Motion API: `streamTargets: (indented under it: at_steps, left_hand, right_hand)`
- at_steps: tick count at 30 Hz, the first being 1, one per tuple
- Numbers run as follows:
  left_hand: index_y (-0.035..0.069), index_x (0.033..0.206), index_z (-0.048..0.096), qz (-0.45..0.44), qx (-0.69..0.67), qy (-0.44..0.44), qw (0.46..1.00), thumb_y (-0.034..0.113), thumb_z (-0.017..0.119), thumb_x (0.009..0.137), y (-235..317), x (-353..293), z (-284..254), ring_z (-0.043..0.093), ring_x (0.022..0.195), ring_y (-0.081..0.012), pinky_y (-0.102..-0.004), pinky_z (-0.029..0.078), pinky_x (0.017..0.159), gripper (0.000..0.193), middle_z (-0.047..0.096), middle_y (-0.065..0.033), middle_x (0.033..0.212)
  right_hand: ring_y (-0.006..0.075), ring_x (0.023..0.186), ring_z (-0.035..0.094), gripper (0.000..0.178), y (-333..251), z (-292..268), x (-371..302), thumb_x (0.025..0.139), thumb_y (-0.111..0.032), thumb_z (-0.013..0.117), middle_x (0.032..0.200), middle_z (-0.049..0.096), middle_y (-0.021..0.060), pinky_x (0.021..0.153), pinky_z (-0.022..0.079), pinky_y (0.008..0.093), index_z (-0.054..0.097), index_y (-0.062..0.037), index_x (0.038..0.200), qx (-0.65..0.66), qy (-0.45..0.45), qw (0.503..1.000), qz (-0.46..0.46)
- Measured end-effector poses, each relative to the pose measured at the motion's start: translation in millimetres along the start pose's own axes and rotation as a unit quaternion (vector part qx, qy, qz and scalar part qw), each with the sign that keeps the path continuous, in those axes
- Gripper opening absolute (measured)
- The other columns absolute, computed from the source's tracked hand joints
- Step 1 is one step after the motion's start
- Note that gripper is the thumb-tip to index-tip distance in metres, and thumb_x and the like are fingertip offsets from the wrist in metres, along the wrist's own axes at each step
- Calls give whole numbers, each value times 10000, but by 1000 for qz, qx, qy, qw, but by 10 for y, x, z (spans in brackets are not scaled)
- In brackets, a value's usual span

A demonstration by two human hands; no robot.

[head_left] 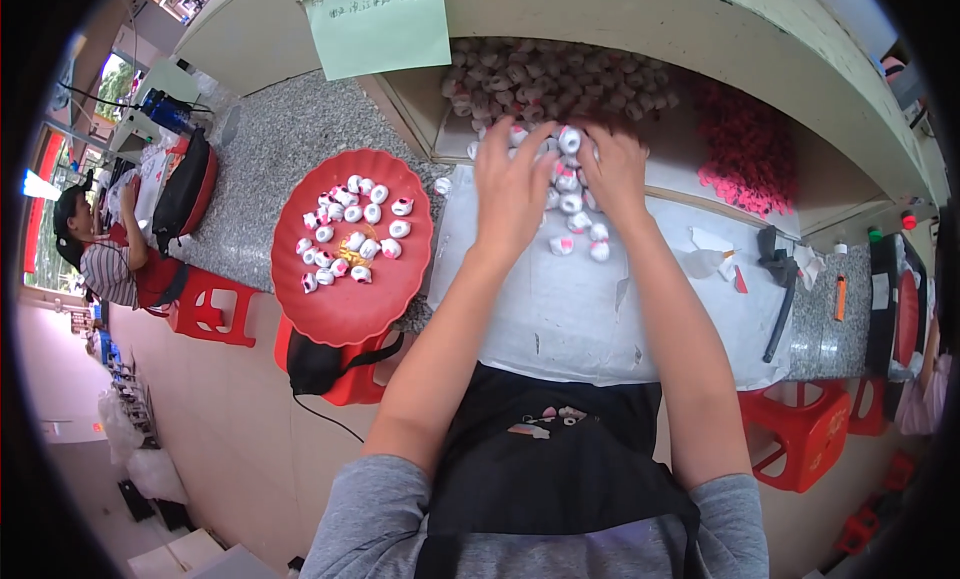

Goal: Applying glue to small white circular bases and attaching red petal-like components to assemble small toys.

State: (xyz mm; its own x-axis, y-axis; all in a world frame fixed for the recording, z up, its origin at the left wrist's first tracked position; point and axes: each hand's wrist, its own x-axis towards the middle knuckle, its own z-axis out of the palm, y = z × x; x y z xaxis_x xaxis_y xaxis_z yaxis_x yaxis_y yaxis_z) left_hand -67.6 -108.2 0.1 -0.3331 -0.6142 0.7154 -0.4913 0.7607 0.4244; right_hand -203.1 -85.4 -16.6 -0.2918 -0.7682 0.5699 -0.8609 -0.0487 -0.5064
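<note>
Small white round pieces with pink marks [575, 201], bead-like, spill from a low shelf onto the white-covered work surface [500, 309]. My left hand [508, 184] is over the left side of this spill, its fingers spread and touching pieces at the shelf's front. On the other side my right hand [618, 174] has its fingers apart, slightly bent around the pieces, with its thumb toward the middle. Neither hand visibly grips a single piece, though the fingertips are partly lost among them. Left of my left arm, a red scalloped plate [390, 289] holds several similar pieces.
Behind my hands, the shelf holds a large heap of white pieces [560, 79] and a heap of bright pink bits [745, 144]. A green paper note [378, 27] hangs from the shelf edge. At right lie a dark tool [780, 309] and an orange lighter-like item [840, 299]. A co-worker [110, 249] sits far left.
</note>
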Motion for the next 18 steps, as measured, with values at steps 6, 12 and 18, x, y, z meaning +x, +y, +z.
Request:
streamTargets:
  at_steps: [6,12,18]
  left_hand:
    - [68,823,536,-1,328,-220,919,36,455,648,-263,-18,-682,540,695,-246,-389,316,801,195,547,-105,701]
    - [77,794,513,21,421,-301,855,50,472,658,-507,-3,-552,560,648,-238,-405,313,827,145,545,-96,674]
    - [60,983,480,-52,151,-139,977,124,483,736,-193,-52,-477,426,962,-267,-430,292,850,255,495,-95,934]
  right_hand:
    - [239,956,401,159,-157,-125,-212,757,-188,475,979,461,83,849,227,438,570,-110,859,-23,10,999,-43]
    - [285,1139,255,378,-611,-687,-661,707,-280,536,1194,335,100,927,107,501,471,-165,1061,-20,-157,984,-83]
    - [258,1119,320,392,-553,-993,-1405,680,-127,537,1166,371,116,930,190,479,469,-129,1066,-10,-315,927,-204]
